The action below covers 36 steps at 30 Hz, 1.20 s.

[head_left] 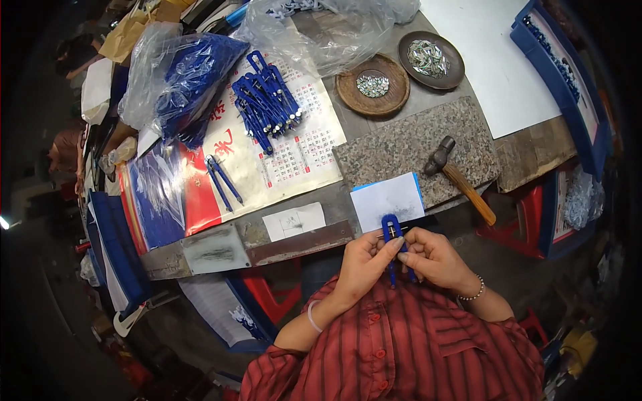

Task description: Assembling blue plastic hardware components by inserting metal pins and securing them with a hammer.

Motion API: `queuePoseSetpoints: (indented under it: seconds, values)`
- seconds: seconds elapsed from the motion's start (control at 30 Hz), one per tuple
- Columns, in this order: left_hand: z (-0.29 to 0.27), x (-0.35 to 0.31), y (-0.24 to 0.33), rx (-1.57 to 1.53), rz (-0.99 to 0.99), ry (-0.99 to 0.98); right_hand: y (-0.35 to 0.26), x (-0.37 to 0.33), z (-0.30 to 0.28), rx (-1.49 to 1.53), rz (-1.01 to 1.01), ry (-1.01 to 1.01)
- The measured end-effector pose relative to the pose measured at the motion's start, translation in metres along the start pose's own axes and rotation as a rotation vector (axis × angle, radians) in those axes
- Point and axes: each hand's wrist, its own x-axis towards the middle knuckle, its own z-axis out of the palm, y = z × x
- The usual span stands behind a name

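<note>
Between my two hands is a blue plastic drawing compass [390, 222], its looped head up and its two legs pointing down toward my shirt. A thin metal rod crosses it below the head. My left hand [360, 266] pinches it from the left with thumb and fingers. From the other side my right hand [438, 259] closes on it near the right leg. Just beyond the head lies a white paper pad [389, 202] with dark smudges and a blue edge, at the table's near edge.
A hammer [455, 175] rests on a granite slab [408, 150]. Small metal parts fill a wooden bowl [344, 93] and a dark dish [460, 75]. Farther left are a pile of blue compasses [264, 100], a separate compass [221, 179] and a plastic bag [190, 73] of blue parts.
</note>
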Motion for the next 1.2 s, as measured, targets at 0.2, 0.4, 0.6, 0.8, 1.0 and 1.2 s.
queuePoseSetpoints:
  seconds: [0.2,0.4,0.6,0.8,1.0,1.2]
  values:
    - [-0.001,0.002,0.000,-0.015,-0.018,-0.016,0.004,0.000,0.000,0.002,0.003,-0.005]
    - [0.000,0.000,0.002,-0.031,-0.014,-0.015,0.002,-0.001,0.000,-0.118,-0.009,-0.016]
    - [-0.001,0.002,-0.004,-0.005,-0.022,-0.002,0.002,0.000,0.003,-0.202,-0.082,0.004]
    - [0.001,0.001,-0.002,-0.067,-0.020,-0.001,0.003,-0.001,0.004,-0.183,-0.099,0.012]
    - [0.004,0.000,0.002,-0.144,-0.028,0.005,0.002,0.000,0.004,-0.040,0.038,-0.017]
    - [0.005,0.001,0.000,-0.037,0.018,0.040,-0.003,-0.006,0.000,-0.152,-0.002,0.007]
